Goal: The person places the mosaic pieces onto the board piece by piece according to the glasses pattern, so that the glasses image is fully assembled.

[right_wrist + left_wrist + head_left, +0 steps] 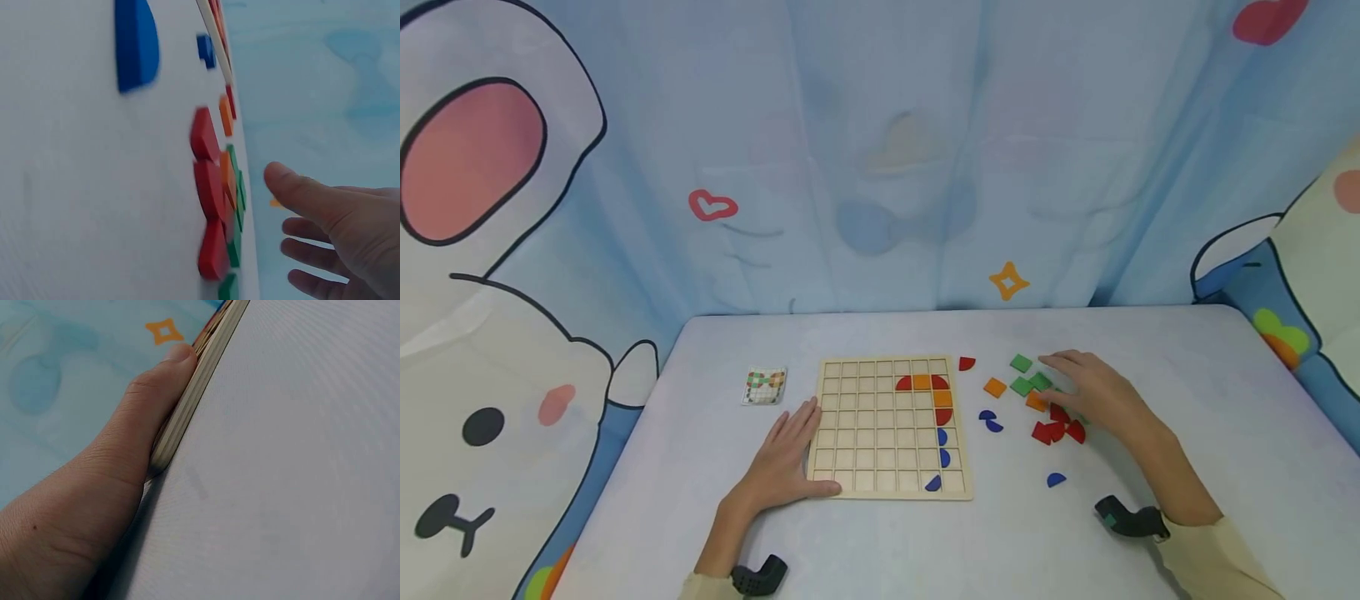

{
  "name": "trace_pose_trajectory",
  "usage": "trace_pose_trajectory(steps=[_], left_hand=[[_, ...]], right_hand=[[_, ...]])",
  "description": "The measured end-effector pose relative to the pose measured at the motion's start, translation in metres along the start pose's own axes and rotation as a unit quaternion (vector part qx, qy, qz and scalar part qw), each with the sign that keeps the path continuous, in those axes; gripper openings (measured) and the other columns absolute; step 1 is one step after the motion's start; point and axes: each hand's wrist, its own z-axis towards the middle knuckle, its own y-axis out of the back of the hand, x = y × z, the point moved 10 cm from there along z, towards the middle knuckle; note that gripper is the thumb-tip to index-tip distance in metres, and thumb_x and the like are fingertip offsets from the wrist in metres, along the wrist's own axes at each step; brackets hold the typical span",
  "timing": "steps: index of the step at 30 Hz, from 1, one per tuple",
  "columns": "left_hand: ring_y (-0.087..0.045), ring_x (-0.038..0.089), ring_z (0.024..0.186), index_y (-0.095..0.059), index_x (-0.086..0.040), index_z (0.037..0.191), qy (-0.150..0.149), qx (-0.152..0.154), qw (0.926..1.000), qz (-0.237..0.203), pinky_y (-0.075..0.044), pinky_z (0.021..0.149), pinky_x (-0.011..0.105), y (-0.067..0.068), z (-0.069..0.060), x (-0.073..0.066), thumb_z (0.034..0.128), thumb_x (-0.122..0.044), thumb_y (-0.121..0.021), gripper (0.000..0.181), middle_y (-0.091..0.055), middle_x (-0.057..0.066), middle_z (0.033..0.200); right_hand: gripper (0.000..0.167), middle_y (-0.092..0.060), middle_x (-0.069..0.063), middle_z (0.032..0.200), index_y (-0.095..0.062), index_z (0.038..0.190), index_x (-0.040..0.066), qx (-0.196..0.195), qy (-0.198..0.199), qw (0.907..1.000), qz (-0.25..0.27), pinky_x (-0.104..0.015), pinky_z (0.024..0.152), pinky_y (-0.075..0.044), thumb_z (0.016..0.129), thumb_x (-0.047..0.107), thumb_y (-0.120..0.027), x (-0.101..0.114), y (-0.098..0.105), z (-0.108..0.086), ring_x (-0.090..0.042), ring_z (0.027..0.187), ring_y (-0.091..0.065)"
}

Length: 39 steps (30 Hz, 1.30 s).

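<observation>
Pale cuff: my left sleeve (pixel 706 588) is nearest, with a black wrist device (pixel 760 576) beside it.
Grid board: the wooden board (pixel 867 419) lies flat on the white table (pixel 1015 542), between my hands.
Filled cells: eight pieces are in: three red pieces (pixel 943 417), two orange pieces (pixel 921 382) and three blue pieces (pixel 945 458), all towards the right side; no green.
Bare cells: most of the grid, so I judge it an early stage.
Left hand: my left hand (pixel 780 467) rests at the board's near left corner, fingers straight, thumb spread along the near edge.
Right hand: my right hand (pixel 1097 396) is over the pile, thumb and fingers apart, no piece visible between them; whether they touch any, I cannot tell.
Unplaced pieces: loose greens (pixel 1021 363), loose oranges (pixel 995 387), loose reds (pixel 1042 433), loose blues (pixel 1056 481).
Patterned card: a small card (pixel 764 387) left of the board.
</observation>
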Motion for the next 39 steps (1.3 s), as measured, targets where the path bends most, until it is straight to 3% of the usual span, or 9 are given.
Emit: trace_pose_trajectory(steps=[4, 9, 14, 17, 24, 28, 34, 39], left_hand=[[-0.008, 0.019, 0.154, -0.013, -0.009, 0.156, -0.001, -0.001, 1.0000, 0.005, -0.009, 0.125, 0.045, -0.002, 0.001, 0.001, 0.0683, -0.076, -0.065, 0.122, -0.007, 0.003, 0.166], [-0.010, 0.019, 0.153, -0.015, -0.009, 0.156, -0.003, -0.011, 0.9999, 0.010, -0.010, 0.124, 0.045, -0.002, 0.002, 0.003, 0.0675, -0.076, -0.065, 0.122, -0.008, 0.003, 0.166], [-0.009, 0.018, 0.153, -0.014, -0.009, 0.156, -0.003, -0.011, 0.9999, 0.006, -0.008, 0.125, 0.044, -0.003, 0.002, 0.004, 0.0671, -0.076, -0.065, 0.123, -0.008, 0.002, 0.166], [-0.009, 0.018, 0.154, -0.014, -0.008, 0.156, -0.003, -0.010, 0.9999, 0.006, -0.008, 0.125, 0.045, -0.003, 0.002, 0.003, 0.0672, -0.077, -0.065, 0.123, -0.008, 0.002, 0.166], [-0.008, 0.018, 0.154, -0.012, -0.009, 0.156, 0.001, 0.000, 1.0000, 0.001, -0.006, 0.125, 0.044, -0.003, 0.002, 0.003, 0.0678, -0.076, -0.066, 0.123, -0.006, 0.002, 0.166], [-0.007, 0.018, 0.154, -0.012, -0.009, 0.156, 0.003, 0.002, 1.0000, 0.000, -0.006, 0.125, 0.044, -0.004, 0.002, 0.004, 0.0679, -0.076, -0.065, 0.123, -0.006, 0.002, 0.166], [-0.008, 0.018, 0.154, -0.013, -0.009, 0.156, 0.002, 0.003, 1.0000, 0.001, -0.007, 0.125, 0.044, -0.003, 0.002, 0.003, 0.0677, -0.076, -0.066, 0.123, -0.006, 0.002, 0.166], [-0.010, 0.019, 0.154, -0.014, -0.008, 0.156, -0.002, -0.006, 1.0000, 0.001, -0.008, 0.125, 0.044, -0.002, 0.002, 0.003, 0.0670, -0.076, -0.066, 0.123, -0.008, 0.003, 0.166]], right_hand=[[0.052, -0.057, -0.025, 0.128, -0.062, 0.129, 0.005, 0.028, 0.013, 0.9995, 0.004, -0.058, 0.092, -0.052, 0.084, 0.028, -0.075, -0.006, -0.001, 0.000, -0.044, 0.120, -0.052], [0.030, -0.066, -0.012, 0.107, -0.073, 0.113, 0.011, 0.051, 0.055, 0.9969, 0.023, -0.044, 0.080, -0.059, 0.086, 0.023, -0.073, 0.005, -0.006, 0.000, -0.028, 0.096, -0.062], [0.019, -0.064, 0.001, 0.092, -0.078, 0.101, 0.014, 0.061, 0.072, 0.9954, 0.014, -0.028, 0.068, -0.054, 0.085, 0.025, -0.074, 0.014, -0.014, -0.001, -0.012, 0.080, -0.055], [0.017, -0.060, 0.003, 0.087, -0.078, 0.097, 0.014, 0.064, 0.072, 0.9953, 0.006, -0.024, 0.065, -0.052, 0.084, 0.024, -0.075, 0.017, -0.017, -0.001, -0.010, 0.077, -0.052], [0.011, -0.061, 0.004, 0.091, -0.078, 0.094, 0.019, 0.073, 0.085, 0.9932, 0.033, -0.031, 0.072, -0.058, 0.083, 0.021, -0.076, 0.027, -0.021, -0.003, -0.011, 0.084, -0.057], [0.009, -0.063, 0.003, 0.092, -0.077, 0.091, 0.021, 0.074, 0.071, 0.9944, 0.026, -0.034, 0.074, -0.059, 0.082, 0.022, -0.076, 0.026, -0.024, -0.001, -0.011, 0.083, -0.057], [0.013, -0.066, -0.001, 0.095, -0.076, 0.095, 0.016, 0.075, 0.059, 0.9953, 0.015, -0.039, 0.078, -0.059, 0.082, 0.020, -0.077, 0.026, -0.026, 0.001, -0.015, 0.084, -0.060], [0.022, -0.067, -0.004, 0.099, -0.075, 0.104, 0.013, 0.058, 0.047, 0.9969, 0.026, -0.041, 0.077, -0.059, 0.083, 0.020, -0.076, 0.029, -0.015, 0.004, -0.019, 0.088, -0.061]])
